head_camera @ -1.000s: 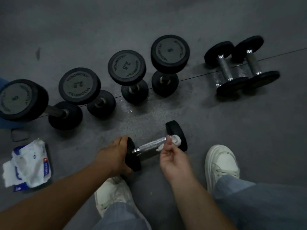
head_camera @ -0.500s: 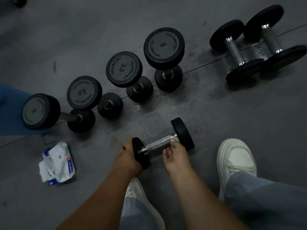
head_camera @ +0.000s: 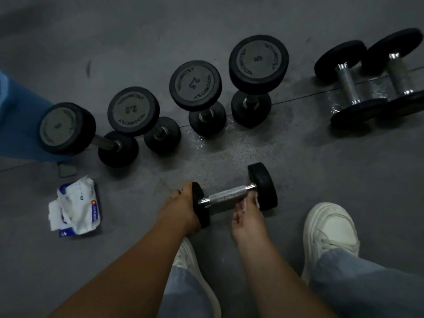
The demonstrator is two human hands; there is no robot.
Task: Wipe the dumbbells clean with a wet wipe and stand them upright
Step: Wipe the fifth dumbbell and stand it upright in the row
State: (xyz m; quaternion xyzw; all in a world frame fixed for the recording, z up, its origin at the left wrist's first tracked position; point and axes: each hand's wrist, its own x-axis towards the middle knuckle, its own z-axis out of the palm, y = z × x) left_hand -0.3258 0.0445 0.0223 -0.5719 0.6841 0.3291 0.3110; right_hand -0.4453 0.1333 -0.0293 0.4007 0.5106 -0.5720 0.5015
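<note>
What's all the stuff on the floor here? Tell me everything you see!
standing dumbbells: four, black with grey tops, row across the middle.
lying dumbbells: two, black with silver handles, top right, side by side.
held dumbbell: one, black and silver, lying by the feet.
wipe pack: one, white and blue, floor at left.
wet wipe: one, white, at the handle, mostly hidden.
blue thing: one, left edge, cannot tell what.
floor: grey.
shoes: two, white, bottom.
jeans legs: two, pale blue, bottom.
left hand: one, grips held dumbbell's left weight.
right hand: one, holds wet wipe against handle.
</note>
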